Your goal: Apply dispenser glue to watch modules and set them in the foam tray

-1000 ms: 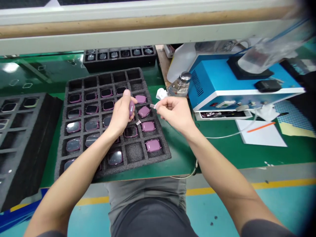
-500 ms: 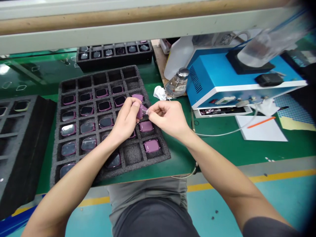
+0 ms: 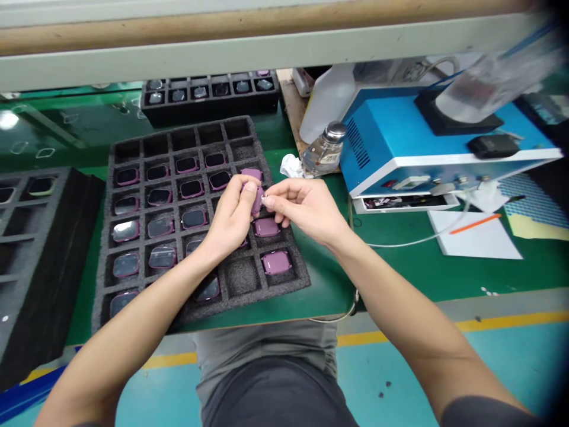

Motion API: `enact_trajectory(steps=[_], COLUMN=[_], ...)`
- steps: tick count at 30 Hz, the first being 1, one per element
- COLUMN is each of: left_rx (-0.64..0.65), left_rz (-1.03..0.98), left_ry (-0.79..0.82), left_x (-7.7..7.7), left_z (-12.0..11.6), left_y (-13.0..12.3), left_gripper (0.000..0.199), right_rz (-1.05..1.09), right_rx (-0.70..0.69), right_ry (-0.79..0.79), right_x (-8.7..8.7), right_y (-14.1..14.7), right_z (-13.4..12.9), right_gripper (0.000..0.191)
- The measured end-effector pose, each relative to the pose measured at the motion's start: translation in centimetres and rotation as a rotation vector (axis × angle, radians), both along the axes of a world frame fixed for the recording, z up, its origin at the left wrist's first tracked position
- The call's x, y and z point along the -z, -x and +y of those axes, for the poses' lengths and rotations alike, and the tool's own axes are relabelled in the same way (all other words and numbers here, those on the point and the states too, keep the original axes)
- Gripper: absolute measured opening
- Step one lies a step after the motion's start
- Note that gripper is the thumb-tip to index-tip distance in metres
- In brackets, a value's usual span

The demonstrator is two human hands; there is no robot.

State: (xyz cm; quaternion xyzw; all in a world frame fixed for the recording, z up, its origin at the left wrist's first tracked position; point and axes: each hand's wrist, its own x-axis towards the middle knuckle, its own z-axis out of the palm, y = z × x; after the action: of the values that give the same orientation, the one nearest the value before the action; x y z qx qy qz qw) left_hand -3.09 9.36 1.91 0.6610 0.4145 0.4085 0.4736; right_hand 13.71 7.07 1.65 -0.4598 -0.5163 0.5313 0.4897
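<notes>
My left hand (image 3: 232,218) is closed on a purple smartwatch case (image 3: 257,201), thumb on top, above the right side of a black foam tray (image 3: 242,279). My right hand (image 3: 313,207) pinches a small whitish piece (image 3: 263,199) at the right edge of that case; the fingertips partly cover it, and I cannot make out its kind. In the tray, several purple watches lie with dark screens up, such as one watch (image 3: 194,218). In the right column, a purple case (image 3: 276,262) lies back up.
A second foam tray (image 3: 66,237) stands at left, another foam tray (image 3: 213,110) at the back. Right of my hands are a glass bottle (image 3: 323,151), crumpled tissue (image 3: 291,166), a blue machine (image 3: 386,136) with a thin tube (image 3: 409,245), and an orange stick (image 3: 475,223) on white paper.
My right fingertips have come slightly closer to the case, and less of the whitish piece shows. The whole view has shifted a little. My left hand keeps its hold.
</notes>
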Motion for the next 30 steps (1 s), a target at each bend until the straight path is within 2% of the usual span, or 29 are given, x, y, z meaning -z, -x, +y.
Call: enact_trajectory(steps=[5, 10, 12, 14, 16, 18, 20, 21, 24, 25, 26, 28, 30], left_rx=[0.009, -0.092, -0.089, -0.036, 0.019, 0.031, 0.021, 0.021, 0.008, -0.015, -0.042, -0.091, -0.126], left_rz=[0.041, 0.171, 0.180, 0.113, -0.013, -0.144, -0.241, -0.273, -0.274, -0.265, -0.265, -0.302, -0.346], left_ry=[-0.021, -0.097, -0.089, -0.020, 0.121, 0.258, 0.324, 0.328, 0.282, 0.262, 0.247, 0.240, 0.238], left_x=[0.0, 0.4, 0.6, 0.6, 0.4, -0.1, -0.7, -1.0, -1.4, -1.5, -1.6, -1.7, -1.9], left_z=[-0.9, -1.8, -1.8, -1.6, -1.2, -0.8, -0.5, -0.5, -0.4, -0.3, -0.2, 0.2, 0.5], left_y=[-0.1, -0.3, -0.4, -0.4, -0.5, -0.6, -0.7, -0.7, -0.7, -0.6, -0.6, -0.5, -0.3], left_gripper=[0.023, 0.022, 0.022, 0.024, 0.026, 0.026, 0.028, 0.029, 0.029, 0.029, 0.028, 0.025, 0.025], right_rz=[0.053, 0.066, 0.071, 0.066, 0.049, 0.014, -0.020, -0.022, 0.112, 0.180, 0.239, 0.330, 0.403], right_rx=[-0.014, -0.040, -0.056, -0.078, -0.075, -0.022, 0.171, 0.362, 1.130, 1.211, 1.198, 0.961, 0.746], right_ry=[0.075, 0.129, 0.128, 0.123, 0.109, 0.075, -0.012, -0.090, -0.367, -0.317, -0.203, 0.100, 0.241], right_x=[0.5, 1.0, 1.0, 0.6, -0.4, -1.6, -2.3, -2.2, -0.2, 0.7, 1.6, 2.9, 3.0], right_y=[0.3, 0.4, 0.7, 0.9, 0.7, -0.5, -2.7, -4.1, -8.1, -9.0, -9.5, -9.7, -9.1], right_z=[0.3, -0.1, 0.0, 0.0, -0.1, -1.1, -3.4, -5.0, -9.9, -11.2, -12.2, -13.2, -12.9], right_gripper=[0.058, 0.064, 0.065, 0.065, 0.063, 0.061, 0.055, 0.049, 0.039, 0.038, 0.036, 0.037, 0.039])
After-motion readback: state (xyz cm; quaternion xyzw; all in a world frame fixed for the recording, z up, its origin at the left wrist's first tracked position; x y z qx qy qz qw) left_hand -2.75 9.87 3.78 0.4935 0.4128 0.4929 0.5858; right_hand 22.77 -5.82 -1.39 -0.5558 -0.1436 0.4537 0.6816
